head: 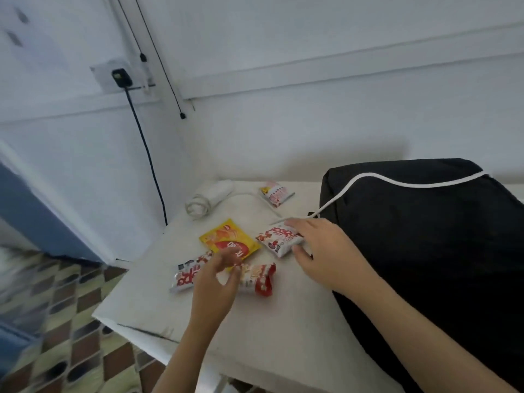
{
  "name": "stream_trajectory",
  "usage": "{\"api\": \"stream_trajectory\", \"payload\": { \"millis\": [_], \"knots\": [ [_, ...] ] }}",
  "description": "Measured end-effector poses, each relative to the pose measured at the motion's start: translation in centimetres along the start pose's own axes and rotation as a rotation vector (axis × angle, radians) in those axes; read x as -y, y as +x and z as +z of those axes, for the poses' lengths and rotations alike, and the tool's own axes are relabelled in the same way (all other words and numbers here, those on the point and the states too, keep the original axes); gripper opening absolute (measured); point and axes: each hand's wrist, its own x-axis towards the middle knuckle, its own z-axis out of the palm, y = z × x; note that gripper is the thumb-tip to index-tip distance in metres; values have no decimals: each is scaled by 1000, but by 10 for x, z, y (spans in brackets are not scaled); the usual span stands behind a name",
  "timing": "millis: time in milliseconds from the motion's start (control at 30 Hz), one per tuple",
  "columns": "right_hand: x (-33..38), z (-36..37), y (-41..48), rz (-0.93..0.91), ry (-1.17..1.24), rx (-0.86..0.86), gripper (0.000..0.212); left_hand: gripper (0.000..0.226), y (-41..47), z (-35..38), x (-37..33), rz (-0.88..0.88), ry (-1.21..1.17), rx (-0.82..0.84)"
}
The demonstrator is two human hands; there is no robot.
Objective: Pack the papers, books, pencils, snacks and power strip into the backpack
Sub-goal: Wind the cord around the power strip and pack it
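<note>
Black backpack (425, 236) fills the right side of the table (283, 321); its opening is not visible. The right hand (320, 251) lies just beside it and grips the right end of a red-and-white snack (276, 239), thumb near, fingers far. This packet's long axis runs left to right, so the bag looks like a short carry rightward for this nearer hand. The left hand (218, 276) hovers, blurred, fingers loosely curled over a middle packet (258, 279). I cannot tell whether it pinches it. A left packet (184, 277) lies beside, a yellow packet (226, 239) between the hands, and a far snack (276, 194) by a white cord (397, 181).
</note>
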Motion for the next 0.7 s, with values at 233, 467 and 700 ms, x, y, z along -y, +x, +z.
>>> {"api": "stream_trajectory", "payload": {
  "millis": [233, 467, 700],
  "knots": [
    [-4, 50, 72, 122, -242, 177, 55, 42, 58, -31, 66, -36, 146, -30],
    [-3, 56, 70, 254, 13, 144, 34, 60, 145, -44, 99, -5, 291, -6],
    [-2, 60, 54, 376, -34, 141, 28, 100, 229, -28, 123, -106, 368, 219]
  ]
}}
